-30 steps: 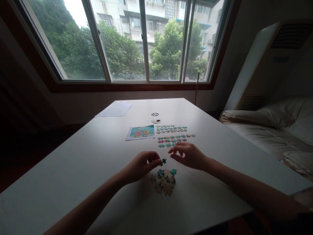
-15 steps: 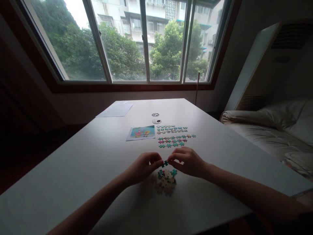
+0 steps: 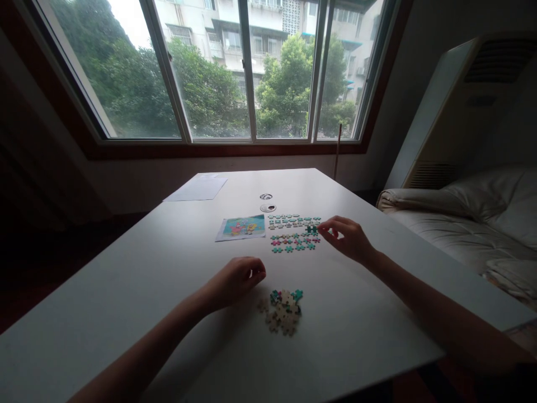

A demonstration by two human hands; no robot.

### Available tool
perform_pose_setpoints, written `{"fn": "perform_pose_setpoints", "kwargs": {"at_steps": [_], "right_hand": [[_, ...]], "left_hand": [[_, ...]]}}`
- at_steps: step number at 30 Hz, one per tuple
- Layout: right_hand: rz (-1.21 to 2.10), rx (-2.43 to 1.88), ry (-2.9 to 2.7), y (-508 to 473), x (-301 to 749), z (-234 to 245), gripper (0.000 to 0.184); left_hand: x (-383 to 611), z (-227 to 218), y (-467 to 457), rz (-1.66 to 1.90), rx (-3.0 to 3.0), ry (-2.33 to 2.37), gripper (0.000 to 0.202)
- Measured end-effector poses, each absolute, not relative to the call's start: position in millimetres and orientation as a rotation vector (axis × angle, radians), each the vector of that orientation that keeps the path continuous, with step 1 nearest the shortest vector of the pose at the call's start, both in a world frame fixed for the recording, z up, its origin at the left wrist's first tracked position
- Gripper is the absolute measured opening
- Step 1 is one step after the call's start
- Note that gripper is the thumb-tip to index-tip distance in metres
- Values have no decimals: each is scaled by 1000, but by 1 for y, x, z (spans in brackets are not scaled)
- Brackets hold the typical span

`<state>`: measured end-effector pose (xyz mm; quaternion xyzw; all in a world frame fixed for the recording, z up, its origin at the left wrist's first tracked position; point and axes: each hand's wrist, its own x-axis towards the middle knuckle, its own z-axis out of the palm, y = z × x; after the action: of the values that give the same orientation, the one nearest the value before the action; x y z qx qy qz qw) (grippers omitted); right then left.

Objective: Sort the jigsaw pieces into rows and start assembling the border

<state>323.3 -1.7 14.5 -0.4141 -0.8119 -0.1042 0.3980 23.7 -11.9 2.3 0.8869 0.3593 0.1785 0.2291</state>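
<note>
A dark green jigsaw puzzle piece (image 3: pixel 311 229) is pinched in the fingertips of my right hand (image 3: pixel 346 238), over the right side of the laid-out rows of puzzle pieces (image 3: pixel 289 249). My left hand (image 3: pixel 243 275) rests low over the table with its fingers curled and thumb against them; nothing shows between them. Just to its right and nearer me lies a loose heap of puzzle pieces (image 3: pixel 286 314), several with the pale back up and a few teal ones. Left of the rows is a coloured cartoon picture sheet (image 3: pixel 241 227).
Two small round items (image 3: pixel 268 207) lie beyond the rows on the white table (image 3: pixel 126 291). White paper (image 3: pixel 196 188) is at the far left corner. A pale sofa (image 3: pixel 444 224) stands right of the table, and a window (image 3: pixel 218 84) is behind it.
My right hand has moved away and to the right, carrying the green puzzle piece from between both hands to the rows. My left hand has let go of it and drawn slightly left.
</note>
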Motion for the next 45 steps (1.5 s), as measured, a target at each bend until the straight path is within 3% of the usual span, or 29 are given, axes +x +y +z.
{"fn": "perform_pose_setpoints", "kwargs": {"at_steps": [16, 24, 32, 45], "right_hand": [[-295, -1111, -2175, 1, 330, 15, 20], [-1, -1344, -2389, 16, 359, 16, 13], [327, -1433, -2422, 26, 370, 3, 18], [275, -1508, -2438, 26, 366, -5, 17]], "left_hand": [[28, 3, -20, 358, 2490, 798, 14], [34, 6, -28, 260, 2449, 755, 22], [33, 6, -29, 219, 2452, 776, 19], [34, 4, -27, 228, 2472, 819, 14]]}}
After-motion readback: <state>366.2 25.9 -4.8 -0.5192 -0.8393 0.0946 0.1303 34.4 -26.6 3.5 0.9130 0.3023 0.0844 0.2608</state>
